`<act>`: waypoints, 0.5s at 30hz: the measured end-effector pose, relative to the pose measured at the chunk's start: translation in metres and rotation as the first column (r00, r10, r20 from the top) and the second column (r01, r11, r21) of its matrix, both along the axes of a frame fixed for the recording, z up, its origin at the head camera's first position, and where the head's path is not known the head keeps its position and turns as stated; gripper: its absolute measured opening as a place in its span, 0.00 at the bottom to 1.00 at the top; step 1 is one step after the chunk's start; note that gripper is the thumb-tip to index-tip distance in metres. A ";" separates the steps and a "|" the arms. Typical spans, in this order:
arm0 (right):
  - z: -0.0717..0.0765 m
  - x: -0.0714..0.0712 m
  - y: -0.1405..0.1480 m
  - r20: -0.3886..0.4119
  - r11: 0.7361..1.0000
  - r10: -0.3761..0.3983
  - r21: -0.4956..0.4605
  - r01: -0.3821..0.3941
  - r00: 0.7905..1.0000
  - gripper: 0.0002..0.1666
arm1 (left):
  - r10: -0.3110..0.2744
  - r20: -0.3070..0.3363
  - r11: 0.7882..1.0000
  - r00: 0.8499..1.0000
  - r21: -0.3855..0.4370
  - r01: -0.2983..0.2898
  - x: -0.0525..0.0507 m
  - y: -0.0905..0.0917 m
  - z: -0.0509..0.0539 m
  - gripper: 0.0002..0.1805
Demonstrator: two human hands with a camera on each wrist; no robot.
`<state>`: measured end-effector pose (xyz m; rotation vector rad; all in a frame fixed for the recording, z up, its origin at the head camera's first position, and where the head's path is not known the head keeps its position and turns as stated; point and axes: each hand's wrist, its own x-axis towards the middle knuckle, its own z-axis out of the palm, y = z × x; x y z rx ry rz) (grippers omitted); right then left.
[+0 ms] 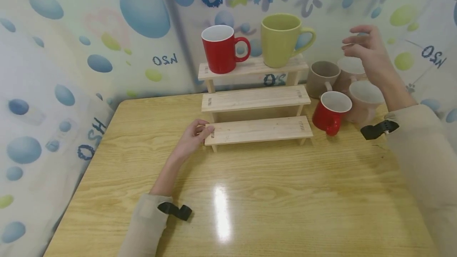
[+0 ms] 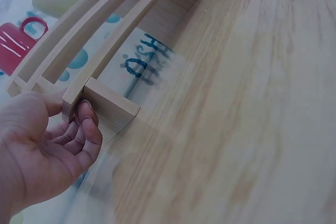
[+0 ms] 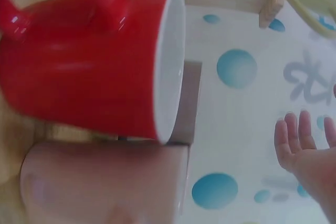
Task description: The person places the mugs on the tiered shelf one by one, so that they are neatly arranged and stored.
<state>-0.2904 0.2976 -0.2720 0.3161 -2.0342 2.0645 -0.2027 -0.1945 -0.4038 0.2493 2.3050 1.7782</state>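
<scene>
A three-step wooden rack (image 1: pixel 258 130) stands against the patterned backdrop. My left hand (image 1: pixel 191 140) grips the left end of its lowest board, thumb above and curled fingers at the end and below, as the left wrist view shows. On the top step sit a red mug (image 1: pixel 217 52) and a yellow-green mug (image 1: pixel 280 45), both upright with handles to the right. My right hand (image 1: pixel 371 56) is raised over the mugs right of the rack, fingers loosely bent and holding nothing. Nearest the front there is a smaller red mug (image 1: pixel 323 116), its handle toward me.
Beside the smaller red mug stand a grey-brown mug (image 1: pixel 319 80), a pinkish mug (image 1: pixel 362 102) and another pale mug (image 1: pixel 344 76) behind. They stand close together. The wooden table (image 1: pixel 267 197) reaches back to the patterned backdrop (image 1: pixel 143 58).
</scene>
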 end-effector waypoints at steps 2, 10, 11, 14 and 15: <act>-0.002 0.005 0.007 -0.015 1.000 -0.013 -0.014 0.013 1.000 0.22 | 0.002 0.002 1.000 1.000 -0.002 -0.002 0.000 0.000 0.000 0.23; -0.011 0.029 0.035 -0.007 0.995 -0.035 -0.091 0.034 0.999 0.21 | 0.004 0.000 1.000 1.000 -0.001 -0.004 0.000 0.000 0.000 0.23; -0.012 0.032 0.038 -0.014 0.994 -0.035 -0.104 0.033 0.999 0.21 | 0.005 0.000 1.000 1.000 0.002 -0.005 0.000 0.000 0.000 0.23; -0.017 0.042 0.046 -0.030 0.992 -0.037 -0.122 0.033 0.999 0.20 | 0.008 0.002 1.000 1.000 0.009 -0.008 -0.001 0.000 -0.001 0.22; -0.019 0.045 0.049 -0.032 0.992 -0.036 -0.122 0.032 0.999 0.21 | 0.007 0.003 1.000 1.000 0.010 -0.007 -0.001 0.000 -0.001 0.22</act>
